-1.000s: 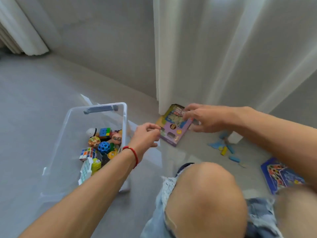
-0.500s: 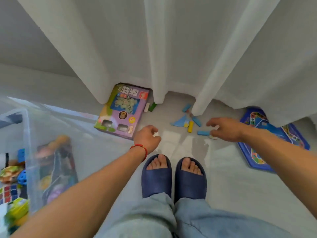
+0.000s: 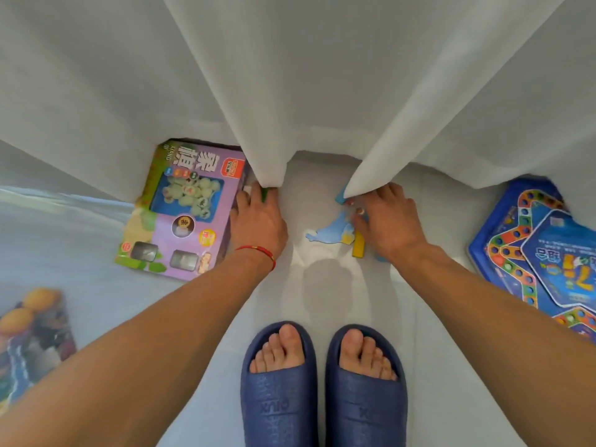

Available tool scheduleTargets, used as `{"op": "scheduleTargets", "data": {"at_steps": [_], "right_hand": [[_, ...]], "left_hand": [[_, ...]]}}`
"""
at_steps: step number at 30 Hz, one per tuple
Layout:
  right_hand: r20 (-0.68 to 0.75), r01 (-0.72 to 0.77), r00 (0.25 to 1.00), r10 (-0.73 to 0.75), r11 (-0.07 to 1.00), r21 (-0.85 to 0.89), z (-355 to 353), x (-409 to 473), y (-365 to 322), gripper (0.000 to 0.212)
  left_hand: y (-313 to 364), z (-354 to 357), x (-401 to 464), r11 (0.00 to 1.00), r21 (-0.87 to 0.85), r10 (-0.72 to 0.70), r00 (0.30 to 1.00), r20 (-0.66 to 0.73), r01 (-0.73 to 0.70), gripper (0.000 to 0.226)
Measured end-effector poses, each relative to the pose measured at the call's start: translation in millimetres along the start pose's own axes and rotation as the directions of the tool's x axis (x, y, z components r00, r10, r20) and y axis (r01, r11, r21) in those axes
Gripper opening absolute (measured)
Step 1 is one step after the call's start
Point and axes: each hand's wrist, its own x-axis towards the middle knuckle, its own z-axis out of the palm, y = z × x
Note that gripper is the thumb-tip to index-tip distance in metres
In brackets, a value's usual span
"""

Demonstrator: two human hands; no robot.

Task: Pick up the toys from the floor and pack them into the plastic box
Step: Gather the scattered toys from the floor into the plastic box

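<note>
Reaching down at the curtain (image 3: 322,75) hem, the left hand (image 3: 258,221) touches a green block (image 3: 265,192); I cannot tell its grip. The right hand (image 3: 387,221) lies with fingers spread on small blocks, beside a yellow block (image 3: 358,246) and flat blue piece (image 3: 332,232). They look light and hard; pinch the sides. Half a second ago, both hands were nearer the feet.
</note>
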Motion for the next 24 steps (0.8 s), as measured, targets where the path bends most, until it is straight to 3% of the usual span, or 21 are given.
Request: {"op": "scheduleTargets", "data": {"at_steps": [4,7,11,15,17,24], "right_hand": [[0.054,0.084,0.995,-0.087,0.994,0.068,12,21,-7,0.036],[0.016,0.096,0.995,-0.101,0.978,0.186,16,26,-3,0.029],[-0.017,0.041,0.999,-0.037,0.942,0.332,18,14,4,0.021],[-0.006,0.094,0.995,-0.095,0.977,0.193,19,6,3,0.027],[-0.011,0.072,0.997,-0.071,0.976,0.205,13,5,0,0.026],[-0.091,-0.057,0.989,0.112,0.881,0.469,6,-23,16,0.021]], "left_hand": [[-5,4,8,0.996,-0.081,0.035,0.992,-0.125,-0.045,0.033],[-12,3,6,0.974,-0.217,0.041,0.991,-0.128,-0.069,0.026],[-5,9,-27,0.932,-0.343,0.069,0.986,-0.152,-0.118,0.026],[8,20,-58,0.908,-0.394,0.098,0.988,-0.121,-0.139,0.030],[13,20,-64,0.901,-0.424,0.056,0.994,-0.089,-0.089,0.032],[23,12,-55,0.904,-0.417,-0.046,0.990,0.130,0.097,0.057]]}}
